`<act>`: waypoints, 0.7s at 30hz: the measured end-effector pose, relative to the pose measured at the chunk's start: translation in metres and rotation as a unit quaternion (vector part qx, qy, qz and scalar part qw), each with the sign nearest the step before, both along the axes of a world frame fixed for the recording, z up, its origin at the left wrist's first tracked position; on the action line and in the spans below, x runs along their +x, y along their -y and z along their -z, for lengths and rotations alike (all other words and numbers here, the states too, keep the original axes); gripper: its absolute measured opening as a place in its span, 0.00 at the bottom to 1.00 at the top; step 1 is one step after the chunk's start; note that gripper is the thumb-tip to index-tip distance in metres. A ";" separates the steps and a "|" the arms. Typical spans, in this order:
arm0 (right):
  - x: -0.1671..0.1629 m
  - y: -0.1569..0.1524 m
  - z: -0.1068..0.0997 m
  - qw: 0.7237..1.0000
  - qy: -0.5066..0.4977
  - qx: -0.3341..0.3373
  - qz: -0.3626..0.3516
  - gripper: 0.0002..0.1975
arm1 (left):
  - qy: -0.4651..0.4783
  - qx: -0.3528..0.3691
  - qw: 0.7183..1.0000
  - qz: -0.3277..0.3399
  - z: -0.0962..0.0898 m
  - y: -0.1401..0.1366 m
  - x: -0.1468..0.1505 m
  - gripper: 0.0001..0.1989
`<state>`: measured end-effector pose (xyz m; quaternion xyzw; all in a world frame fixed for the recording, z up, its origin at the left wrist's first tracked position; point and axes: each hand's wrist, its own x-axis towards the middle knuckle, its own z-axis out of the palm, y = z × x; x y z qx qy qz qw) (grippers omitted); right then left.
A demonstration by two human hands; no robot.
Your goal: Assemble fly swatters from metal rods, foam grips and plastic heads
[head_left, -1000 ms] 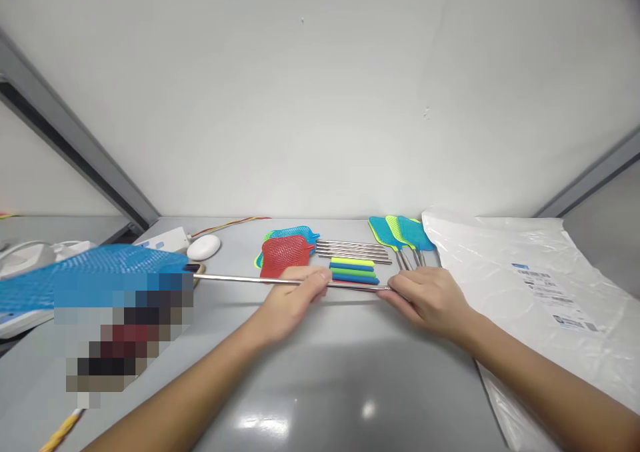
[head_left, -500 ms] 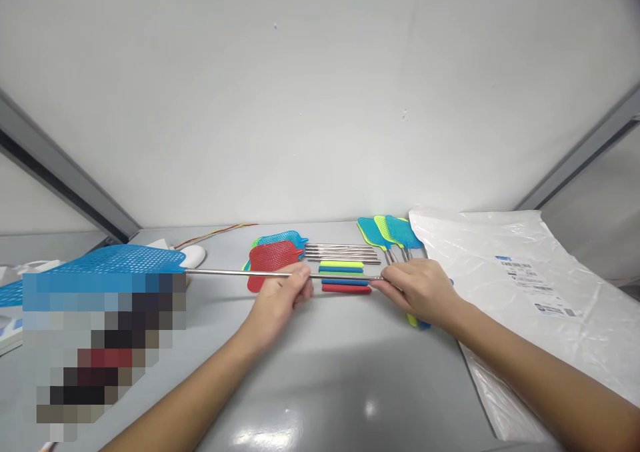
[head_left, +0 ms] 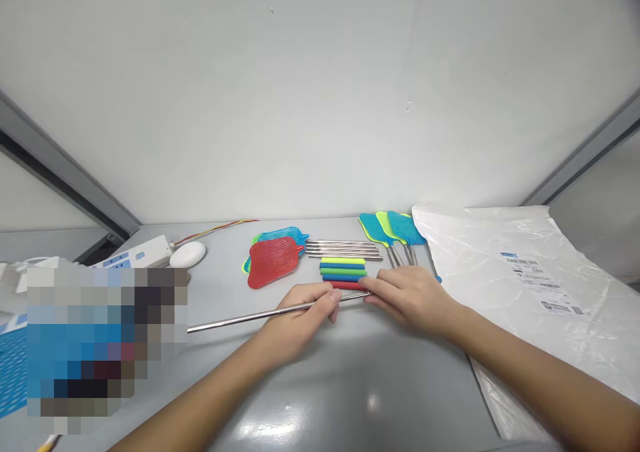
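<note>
My left hand (head_left: 305,322) is closed around the thin metal rod (head_left: 235,320) of a fly swatter. The rod slants across the table, and the swatter's blue mesh head (head_left: 13,365) lies at the left edge, partly pixelated. My right hand (head_left: 413,302) has its fingers closed at the right end of a red handle tube (head_left: 345,285). The rod's free end also meets these fingertips, which hide the exact contact. Above the red tube lie blue, green and yellow handle tubes (head_left: 343,272). Several loose metal rods (head_left: 343,247) lie behind them.
Red and blue swatter heads (head_left: 275,262) are stacked left of the rods. Swatters with handles (head_left: 393,229) lie at the back right, beside a white plastic bag (head_left: 475,265) with a label. A white oval device (head_left: 188,255) and a power strip (head_left: 145,252) stand left.
The rod has tilted, its blue head swinging down and left toward me. My left hand has slid right along it, and my right hand has moved left and down to the red tube.
</note>
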<state>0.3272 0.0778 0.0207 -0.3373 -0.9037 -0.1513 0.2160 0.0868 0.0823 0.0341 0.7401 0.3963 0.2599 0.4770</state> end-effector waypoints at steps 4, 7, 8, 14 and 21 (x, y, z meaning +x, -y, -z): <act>-0.005 0.004 0.001 1.000 -0.024 0.003 -0.005 0.11 | 0.016 0.004 1.000 -0.005 0.001 -0.002 0.001 0.22; -0.004 0.003 0.002 0.999 -0.034 0.001 0.006 0.12 | 0.023 0.006 1.000 -0.007 0.000 -0.003 0.001 0.22; -0.003 0.002 0.002 0.999 -0.031 0.002 0.010 0.12 | 0.024 0.005 1.000 -0.010 -0.001 -0.004 0.001 0.22; -0.004 -0.003 -0.001 1.000 -0.024 0.013 0.014 0.13 | 0.042 0.011 0.999 -0.028 -0.004 -0.008 -0.003 0.22; 0.002 -0.006 -0.006 0.998 -0.034 0.039 0.019 0.12 | 0.048 0.055 0.996 -0.044 -0.012 -0.019 -0.023 0.22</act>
